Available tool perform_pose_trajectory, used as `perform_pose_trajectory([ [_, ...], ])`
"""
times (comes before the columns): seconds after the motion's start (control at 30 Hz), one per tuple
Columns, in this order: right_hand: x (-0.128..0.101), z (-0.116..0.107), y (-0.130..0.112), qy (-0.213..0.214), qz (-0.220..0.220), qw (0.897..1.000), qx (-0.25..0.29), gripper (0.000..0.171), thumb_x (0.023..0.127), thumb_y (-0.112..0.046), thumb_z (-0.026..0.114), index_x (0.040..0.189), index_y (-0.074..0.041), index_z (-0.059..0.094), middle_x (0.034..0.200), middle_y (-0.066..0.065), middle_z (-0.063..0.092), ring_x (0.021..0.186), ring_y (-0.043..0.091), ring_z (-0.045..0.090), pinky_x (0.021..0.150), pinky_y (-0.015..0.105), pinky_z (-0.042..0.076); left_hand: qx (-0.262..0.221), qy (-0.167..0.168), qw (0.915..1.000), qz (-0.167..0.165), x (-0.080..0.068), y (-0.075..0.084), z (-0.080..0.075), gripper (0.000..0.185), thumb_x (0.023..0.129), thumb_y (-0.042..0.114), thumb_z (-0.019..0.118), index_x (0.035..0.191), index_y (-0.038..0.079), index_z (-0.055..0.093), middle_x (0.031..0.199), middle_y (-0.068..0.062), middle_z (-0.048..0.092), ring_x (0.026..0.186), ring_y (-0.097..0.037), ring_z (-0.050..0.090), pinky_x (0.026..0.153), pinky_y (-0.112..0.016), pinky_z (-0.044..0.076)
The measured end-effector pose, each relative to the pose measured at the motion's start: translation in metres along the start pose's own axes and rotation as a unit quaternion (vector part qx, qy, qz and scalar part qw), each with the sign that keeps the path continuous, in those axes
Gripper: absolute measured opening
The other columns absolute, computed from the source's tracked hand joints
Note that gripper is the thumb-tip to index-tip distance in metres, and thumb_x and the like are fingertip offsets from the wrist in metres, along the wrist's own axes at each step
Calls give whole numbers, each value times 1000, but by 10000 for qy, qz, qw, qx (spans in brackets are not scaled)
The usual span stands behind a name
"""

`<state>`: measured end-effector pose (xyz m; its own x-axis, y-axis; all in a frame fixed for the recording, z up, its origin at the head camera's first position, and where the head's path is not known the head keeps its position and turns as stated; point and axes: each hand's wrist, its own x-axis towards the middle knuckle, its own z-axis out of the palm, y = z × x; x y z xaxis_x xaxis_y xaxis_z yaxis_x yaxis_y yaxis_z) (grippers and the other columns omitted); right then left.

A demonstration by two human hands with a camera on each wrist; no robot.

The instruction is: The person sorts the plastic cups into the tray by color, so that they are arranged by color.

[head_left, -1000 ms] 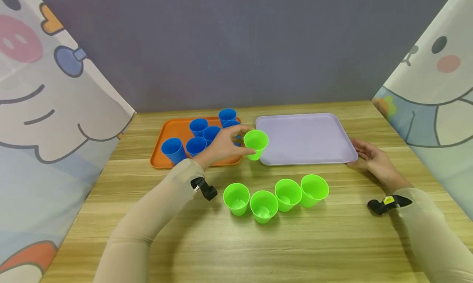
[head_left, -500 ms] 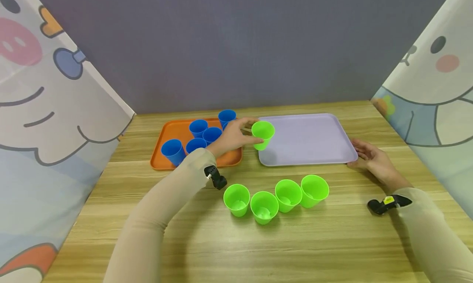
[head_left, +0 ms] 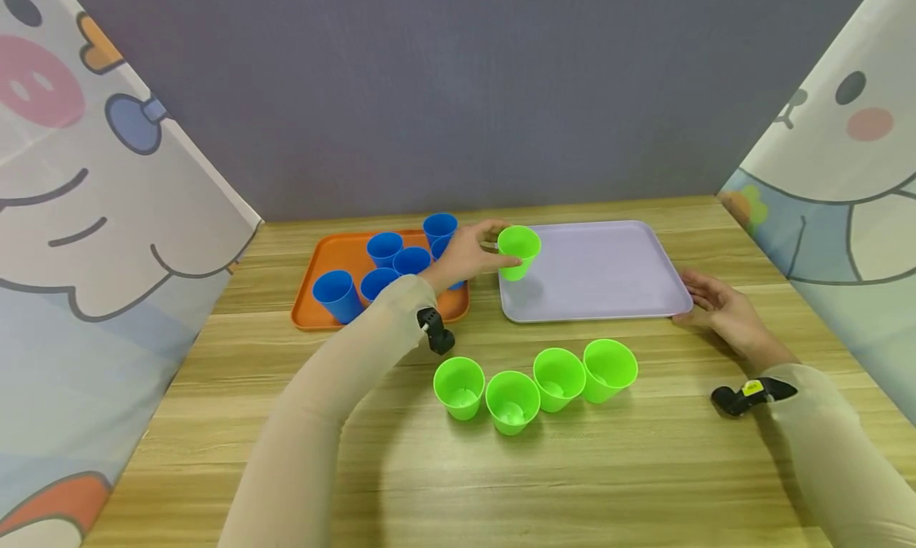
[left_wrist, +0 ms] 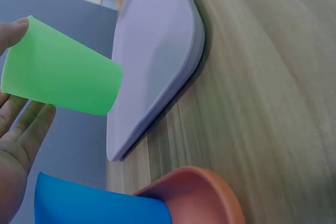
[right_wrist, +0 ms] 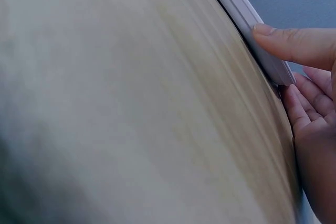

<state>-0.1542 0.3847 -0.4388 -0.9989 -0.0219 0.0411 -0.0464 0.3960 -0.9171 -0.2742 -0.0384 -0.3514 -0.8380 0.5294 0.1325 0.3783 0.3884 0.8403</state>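
**One green cup over the lilac tray, four still waiting**

While the left hand [head_left: 468, 255] holds a green cup [head_left: 518, 250] between thumb and curled fingers, we see that cup hanging upright over the near-left corner of the lilac tray [head_left: 608, 274]. The left wrist view shows it clear of the tray's surface, so we judge it not yet set down. The tray carries nothing else.

The right hand [head_left: 723, 309] lies at the tray's right edge with its fingers loosely extended; in the right wrist view the thumb and fingertips touch the rim, steadying it rather than gripping it.

As for what looks finished, we count several blue cups [head_left: 336, 293] standing on the orange tray [head_left: 318, 309], just left of the lilac one, partly hidden behind the left hand.

As for what remains, four more green cups [head_left: 533, 385] stand in a close row on the counter [head_left: 644, 468], in front of the lilac tray and well apart from it. By our reckoning the green cups have only just begun: one in the air, four untouched.
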Motion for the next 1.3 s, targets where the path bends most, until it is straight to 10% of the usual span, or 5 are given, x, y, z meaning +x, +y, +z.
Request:
perform_pose_trajectory([
  [0.93,0,0,-1,99,5,9999,-98,83,87,0,75,153,7,26,140,-7,49,107,-17,49,89,4,40,276,1089,9921,-562,37,6,16,65,83,29,83,137,6,55,133,-7,61,121,-24,58,92,-30,53],
  [1.3,0,3,-1,187,-110,9997,66,82,85,4,74,152,10,27,132,-15,51,107,-14,51,89,5,42,79,876,9939,-662,48,5,25,64,85,24,82,137,1,53,134,-11,59,120,-25,57,92,-30,53],
])
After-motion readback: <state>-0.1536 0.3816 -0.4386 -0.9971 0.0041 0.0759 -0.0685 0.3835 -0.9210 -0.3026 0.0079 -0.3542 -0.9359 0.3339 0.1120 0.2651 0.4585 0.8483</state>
